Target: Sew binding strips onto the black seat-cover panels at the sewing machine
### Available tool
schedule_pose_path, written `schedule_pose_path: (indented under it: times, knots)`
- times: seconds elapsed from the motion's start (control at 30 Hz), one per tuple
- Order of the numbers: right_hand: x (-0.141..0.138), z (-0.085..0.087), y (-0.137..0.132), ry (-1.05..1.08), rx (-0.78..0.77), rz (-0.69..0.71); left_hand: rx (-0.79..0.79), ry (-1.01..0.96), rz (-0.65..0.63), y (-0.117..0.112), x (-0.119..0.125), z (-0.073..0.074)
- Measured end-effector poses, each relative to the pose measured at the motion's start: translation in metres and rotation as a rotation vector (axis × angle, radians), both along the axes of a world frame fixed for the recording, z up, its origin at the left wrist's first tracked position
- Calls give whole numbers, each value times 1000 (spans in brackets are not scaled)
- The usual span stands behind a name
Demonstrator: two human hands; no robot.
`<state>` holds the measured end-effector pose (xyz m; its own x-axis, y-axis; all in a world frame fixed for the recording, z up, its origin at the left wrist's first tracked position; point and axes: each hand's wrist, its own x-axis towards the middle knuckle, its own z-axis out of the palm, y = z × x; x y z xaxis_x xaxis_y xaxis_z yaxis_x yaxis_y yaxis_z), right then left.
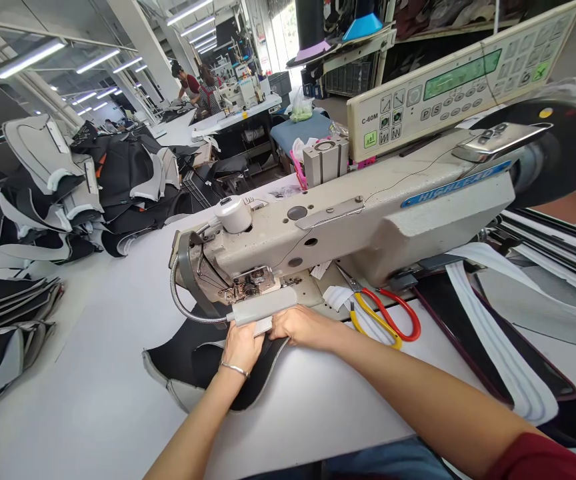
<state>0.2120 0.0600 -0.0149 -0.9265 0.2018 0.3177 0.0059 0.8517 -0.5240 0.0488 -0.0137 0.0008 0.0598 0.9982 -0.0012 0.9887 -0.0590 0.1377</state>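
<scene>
A black fabric piece with a grey-white edge [193,373] lies on the white table under the head of a beige sewing machine [348,227]. My left hand [241,347], a bracelet on its wrist, rests knuckles-up on the fabric just below the machine's lamp bar [263,308], fingers curled and pinching a white strip [263,325]. My right hand [303,327] presses on the fabric edge close beside it, fingers bent under the lamp bar. The needle area is hidden behind the lamp bar.
Red and yellow-handled scissors [383,317] lie right of my hands. Long black and white strips [498,340] run off to the right. Stacks of black-grey cut pieces [68,187] sit at the left. A control panel [463,73] stands behind the machine. Other people work at the far back.
</scene>
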Motion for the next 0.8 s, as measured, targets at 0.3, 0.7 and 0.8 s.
schedule_pose_path:
  times: [0.3, 0.7, 0.8]
  knots:
    - [4, 8, 3, -61, 16, -35, -31, 5, 30, 2, 6, 3]
    - [3, 10, 2, -114, 86, -42, 4, 80, 91, -2, 12, -2]
    - [1, 8, 1, -153, 154, -69, 43, 101, 118, -5, 17, -7]
